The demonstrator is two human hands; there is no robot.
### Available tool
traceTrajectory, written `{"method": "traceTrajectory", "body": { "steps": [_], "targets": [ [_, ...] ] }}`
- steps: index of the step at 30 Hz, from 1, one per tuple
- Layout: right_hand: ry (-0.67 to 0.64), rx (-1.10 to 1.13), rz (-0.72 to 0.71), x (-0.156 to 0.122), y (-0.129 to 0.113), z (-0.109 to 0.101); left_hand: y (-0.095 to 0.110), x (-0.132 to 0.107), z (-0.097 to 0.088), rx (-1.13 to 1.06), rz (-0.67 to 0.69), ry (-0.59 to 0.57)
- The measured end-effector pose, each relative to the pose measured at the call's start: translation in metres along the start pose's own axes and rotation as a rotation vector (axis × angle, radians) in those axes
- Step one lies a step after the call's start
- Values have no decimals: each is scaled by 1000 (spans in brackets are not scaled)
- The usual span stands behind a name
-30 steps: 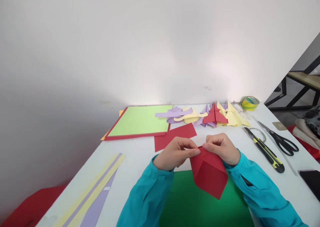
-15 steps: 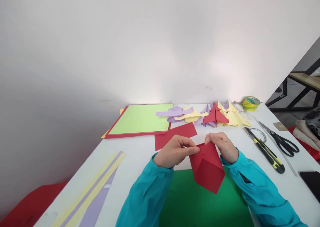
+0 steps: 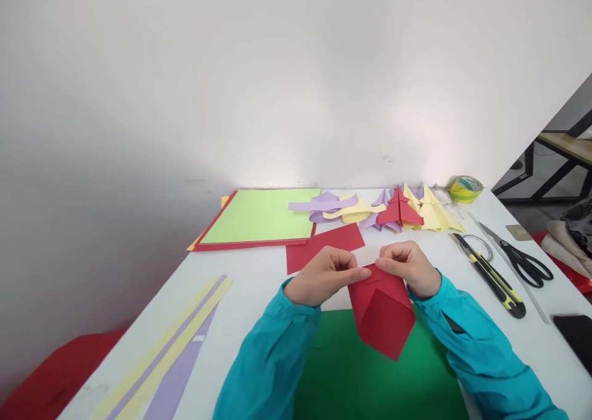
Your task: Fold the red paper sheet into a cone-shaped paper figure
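A folded red paper (image 3: 382, 312) with a pointed lower end lies tilted over a green sheet (image 3: 370, 377) at the table's near edge. My left hand (image 3: 324, 276) pinches the paper's upper left corner with curled fingers. At the upper right edge, my right hand (image 3: 409, 267) is closed on the same paper. Both wrists wear teal sleeves. A loose red sheet (image 3: 324, 247) lies just beyond my hands.
A light green sheet on a red stack (image 3: 259, 218) lies at the back left. Purple, yellow and red folded shapes (image 3: 398, 210) line the wall, beside a tape roll (image 3: 465, 189). A utility knife (image 3: 493, 277), scissors (image 3: 520, 259) and a phone (image 3: 576, 333) lie right; paper strips (image 3: 171, 352) lie left.
The red paper has shifted slightly up and left with my hands. My right fingers slid along its top edge and came back close to my left fingertips.
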State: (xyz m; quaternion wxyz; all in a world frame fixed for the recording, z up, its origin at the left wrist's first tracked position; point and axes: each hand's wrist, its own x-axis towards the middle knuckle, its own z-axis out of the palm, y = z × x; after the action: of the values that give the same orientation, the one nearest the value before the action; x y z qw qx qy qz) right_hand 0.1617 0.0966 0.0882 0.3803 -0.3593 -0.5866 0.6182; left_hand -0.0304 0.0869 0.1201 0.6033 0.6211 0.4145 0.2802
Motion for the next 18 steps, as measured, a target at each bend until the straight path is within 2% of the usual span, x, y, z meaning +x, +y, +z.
{"method": "traceTrajectory", "body": {
  "steps": [5,10,18],
  "targets": [
    [-120,6,61,0,-2,1,-4,-2,-1,32,-60,-97],
    [-230,-16,55,-3,-10,-2,-4,2,11,-78,-51,-149],
    [-302,55,56,-7,-12,-5,-3,-8,23,-170,-19,-99]
  ]
}}
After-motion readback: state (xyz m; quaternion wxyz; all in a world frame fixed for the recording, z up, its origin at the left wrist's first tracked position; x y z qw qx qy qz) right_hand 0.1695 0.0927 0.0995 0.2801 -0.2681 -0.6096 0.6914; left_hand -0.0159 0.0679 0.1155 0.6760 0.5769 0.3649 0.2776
